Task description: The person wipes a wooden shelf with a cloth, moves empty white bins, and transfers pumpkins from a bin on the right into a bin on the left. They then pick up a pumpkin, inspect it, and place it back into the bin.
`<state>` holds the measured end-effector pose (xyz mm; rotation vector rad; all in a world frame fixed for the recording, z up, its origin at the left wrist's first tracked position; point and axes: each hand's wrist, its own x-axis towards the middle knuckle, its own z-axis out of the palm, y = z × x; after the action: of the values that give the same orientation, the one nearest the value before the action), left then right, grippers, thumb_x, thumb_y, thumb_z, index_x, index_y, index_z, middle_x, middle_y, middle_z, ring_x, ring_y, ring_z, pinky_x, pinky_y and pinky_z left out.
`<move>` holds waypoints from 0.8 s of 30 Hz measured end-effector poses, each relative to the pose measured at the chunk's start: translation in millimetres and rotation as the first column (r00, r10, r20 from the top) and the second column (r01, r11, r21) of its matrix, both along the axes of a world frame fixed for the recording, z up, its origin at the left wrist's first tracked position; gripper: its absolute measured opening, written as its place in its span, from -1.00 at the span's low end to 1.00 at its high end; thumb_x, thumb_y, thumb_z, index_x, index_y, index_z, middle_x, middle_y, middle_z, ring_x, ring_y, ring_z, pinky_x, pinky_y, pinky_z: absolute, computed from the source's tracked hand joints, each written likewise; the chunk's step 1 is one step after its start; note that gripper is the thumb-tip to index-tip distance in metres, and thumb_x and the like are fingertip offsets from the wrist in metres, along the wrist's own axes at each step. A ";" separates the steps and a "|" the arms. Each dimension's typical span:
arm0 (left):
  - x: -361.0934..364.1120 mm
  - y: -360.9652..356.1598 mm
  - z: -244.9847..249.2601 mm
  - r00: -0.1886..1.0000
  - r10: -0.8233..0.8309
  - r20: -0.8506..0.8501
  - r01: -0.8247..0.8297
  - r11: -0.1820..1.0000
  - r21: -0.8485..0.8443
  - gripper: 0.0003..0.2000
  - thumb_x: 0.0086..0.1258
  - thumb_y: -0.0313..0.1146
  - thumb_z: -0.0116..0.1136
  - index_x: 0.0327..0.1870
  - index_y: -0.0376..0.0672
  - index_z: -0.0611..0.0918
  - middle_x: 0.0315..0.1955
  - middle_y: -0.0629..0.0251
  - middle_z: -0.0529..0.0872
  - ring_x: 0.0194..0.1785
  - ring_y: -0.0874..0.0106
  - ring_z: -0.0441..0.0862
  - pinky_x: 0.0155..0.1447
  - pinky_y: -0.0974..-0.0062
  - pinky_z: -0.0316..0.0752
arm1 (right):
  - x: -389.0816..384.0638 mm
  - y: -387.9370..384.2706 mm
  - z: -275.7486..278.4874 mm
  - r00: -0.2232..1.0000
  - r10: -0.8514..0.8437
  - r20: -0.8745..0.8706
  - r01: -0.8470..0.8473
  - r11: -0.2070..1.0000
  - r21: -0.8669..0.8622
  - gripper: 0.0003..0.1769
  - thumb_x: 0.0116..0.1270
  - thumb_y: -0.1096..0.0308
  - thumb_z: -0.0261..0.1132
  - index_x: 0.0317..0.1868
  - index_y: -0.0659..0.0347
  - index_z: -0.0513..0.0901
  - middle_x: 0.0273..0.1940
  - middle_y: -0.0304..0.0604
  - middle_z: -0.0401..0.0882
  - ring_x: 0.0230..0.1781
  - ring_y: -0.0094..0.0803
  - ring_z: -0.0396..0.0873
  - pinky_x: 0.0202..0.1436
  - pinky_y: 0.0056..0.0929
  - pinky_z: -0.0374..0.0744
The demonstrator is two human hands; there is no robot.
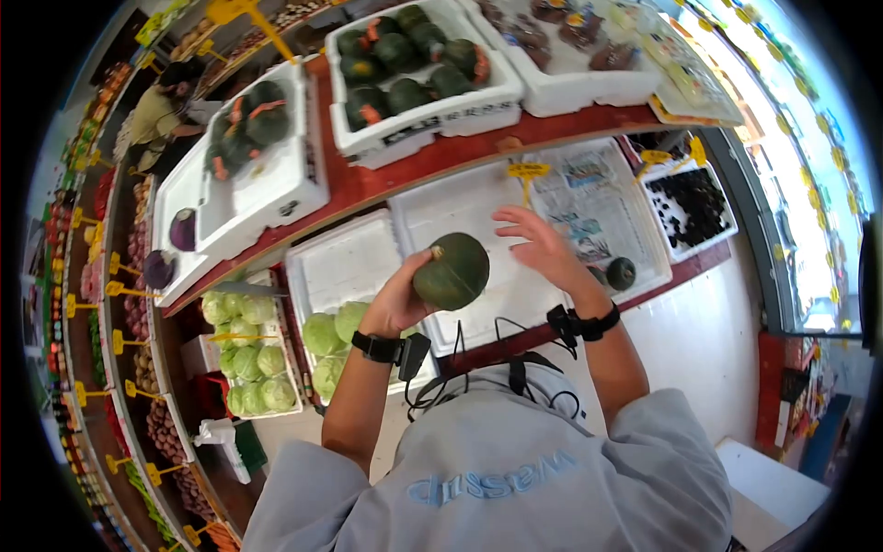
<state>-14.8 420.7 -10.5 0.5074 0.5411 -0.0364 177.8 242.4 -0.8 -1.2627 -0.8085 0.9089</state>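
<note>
A round dark green squash (pixel 457 272) with a pale stem end rests in my left hand (pixel 397 300), its fingers wrapped round the near-left side. To the right, my right hand (pixel 541 247) is apart from the squash, fingers spread and holding nothing. Beneath both hands lies a white foam tray (pixel 441 212) on the lower shelf. Two small dark green squashes (pixel 621 273) sit in a newspaper-lined tray (pixel 589 189) near my right wrist.
Above, a white crate (pixel 432 120) holds several dark green squashes with orange bands. Another crate (pixel 299 189) has similar ones, with eggplants (pixel 183 229) beside it. Cabbages (pixel 322 333) lie at lower left. Black produce (pixel 688 204) fills a tray at right. A person (pixel 158 118) is at far left.
</note>
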 end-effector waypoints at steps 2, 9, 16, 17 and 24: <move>23.6 -32.9 -12.4 0.998 -0.018 -0.063 0.025 0.994 0.111 -0.55 0.35 -0.16 0.15 0.16 -0.23 0.46 0.00 0.19 0.62 0.01 0.33 0.63 0.06 0.33 0.58 | 13.6 -15.3 2.8 0.934 0.238 0.265 -0.195 0.964 -0.180 -0.13 0.05 0.32 0.46 0.36 0.19 0.23 0.29 -0.12 0.32 0.26 -0.30 0.35 0.20 -0.30 0.43; 100.0 -127.2 -63.6 0.956 -0.171 -0.239 0.223 0.952 0.211 -0.60 0.36 -0.20 0.14 0.13 -0.19 0.48 -0.08 0.27 0.60 -0.10 0.48 0.62 0.00 0.43 0.58 | 48.2 -85.5 -62.7 0.832 0.344 0.435 -0.235 0.929 -0.285 0.05 -0.32 0.20 0.59 0.29 0.24 0.34 0.08 0.05 0.43 0.19 -0.10 0.38 0.26 -0.32 0.38; 122.3 -130.3 -121.7 0.948 -0.045 -0.315 0.117 0.970 0.214 -0.44 0.46 -0.07 -0.08 0.37 -0.14 0.20 0.28 -0.01 0.31 0.16 0.03 0.49 0.08 0.31 0.48 | 108.4 -200.8 -221.2 0.908 -0.407 -0.101 0.353 0.872 -0.339 -0.07 -0.12 0.10 0.59 0.26 0.18 0.37 0.02 -0.15 0.50 0.07 -0.38 0.45 0.15 -0.43 0.42; 115.6 -121.7 -128.4 0.957 -0.033 -0.288 0.109 0.962 0.251 -0.46 0.46 -0.06 -0.10 0.37 -0.14 0.22 0.29 0.01 0.31 0.16 0.06 0.50 0.07 0.33 0.48 | 117.8 -223.1 -241.5 0.828 -0.537 -0.165 0.453 0.812 -0.369 -0.07 -0.11 0.10 0.59 0.27 0.20 0.36 0.03 -0.13 0.50 0.05 -0.37 0.47 0.12 -0.43 0.45; 56.0 -93.1 -125.9 0.905 0.086 -0.417 0.047 0.953 0.298 -0.54 0.44 -0.07 -0.09 0.23 -0.15 0.38 0.15 0.23 0.51 0.07 0.32 0.53 0.02 0.46 0.42 | 178.7 -340.8 -312.3 0.482 -0.741 0.468 0.829 0.212 -0.517 0.02 -0.21 0.01 0.57 0.25 0.30 0.35 0.08 0.07 0.42 0.10 -0.14 0.45 0.15 -0.29 0.48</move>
<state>41.2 327.6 -136.4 0.8021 0.9916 -0.0460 356.5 -98.4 -313.1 -2.1319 0.2814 0.2078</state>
